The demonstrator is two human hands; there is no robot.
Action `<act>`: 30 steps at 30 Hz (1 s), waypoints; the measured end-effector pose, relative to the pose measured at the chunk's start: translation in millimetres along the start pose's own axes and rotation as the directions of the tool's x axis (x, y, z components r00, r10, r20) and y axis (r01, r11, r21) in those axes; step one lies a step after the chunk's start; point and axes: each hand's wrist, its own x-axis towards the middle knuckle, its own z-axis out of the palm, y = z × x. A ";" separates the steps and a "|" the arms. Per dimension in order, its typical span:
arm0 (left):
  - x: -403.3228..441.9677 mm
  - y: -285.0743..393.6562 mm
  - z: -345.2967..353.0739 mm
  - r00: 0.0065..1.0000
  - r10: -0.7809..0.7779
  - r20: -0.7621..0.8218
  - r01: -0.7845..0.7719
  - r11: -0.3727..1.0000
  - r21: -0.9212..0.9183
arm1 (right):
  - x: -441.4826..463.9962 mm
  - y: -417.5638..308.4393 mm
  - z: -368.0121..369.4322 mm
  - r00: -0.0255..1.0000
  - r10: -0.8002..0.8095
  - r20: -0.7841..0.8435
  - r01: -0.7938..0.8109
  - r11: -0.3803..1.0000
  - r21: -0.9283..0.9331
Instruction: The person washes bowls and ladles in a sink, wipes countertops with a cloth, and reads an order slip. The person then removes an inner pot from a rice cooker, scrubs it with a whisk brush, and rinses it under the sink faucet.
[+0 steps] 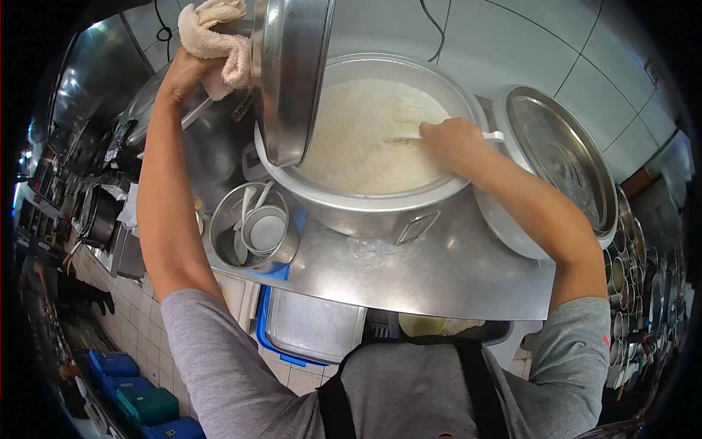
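Observation:
A large round pot (365, 201) is filled with white cooked rice (358, 124). My right hand (457, 146) is closed around a white rice paddle (402, 136), whose blade is in the rice. At the upper left, my left hand (191, 73) grips a pale towel (216, 40), with its fingers mostly hidden by the cloth. The towel is bunched against the side of a big steel vessel (289, 80), which stands on edge over the pot's left part. Seen side-on, it could be a pan or a deep lid; I cannot tell which.
A round metal lid (563, 161) leans at the right of the pot. On the left of the steel counter (351, 271) stands a metal container (219, 219) with a cup and utensils. Below are a blue-edged tray (314, 322) and several lidded bins (146, 402).

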 end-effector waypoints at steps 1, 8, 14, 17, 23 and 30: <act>-1.2 -0.6 -2.0 1.000 0.000 -0.006 0.000 1.000 0.009 | 2.9 7.1 -2.3 1.000 0.019 0.023 -0.020 1.000 0.023; -12.9 6.2 -5.2 1.000 0.020 -0.022 -0.020 1.000 0.000 | -1.6 32.6 -66.8 0.974 0.205 0.092 -0.206 0.979 -0.003; -15.2 10.6 -0.3 0.998 0.045 -0.031 -0.042 0.994 0.098 | 72.1 23.9 21.1 0.980 0.199 0.011 -0.197 0.960 0.199; -15.0 16.9 1.5 1.000 0.016 0.005 -0.016 0.987 0.163 | 71.0 4.2 18.4 0.983 0.179 0.041 -0.183 0.963 0.197; -5.3 44.5 24.3 0.993 0.059 0.104 -0.084 0.963 0.255 | 2.6 29.2 -61.9 0.996 0.083 0.029 -0.081 0.996 -0.041; 14.1 86.1 80.7 0.949 -0.004 0.315 -0.134 0.900 0.414 | -99.4 71.6 -74.0 0.971 0.237 0.014 -0.236 0.970 -0.054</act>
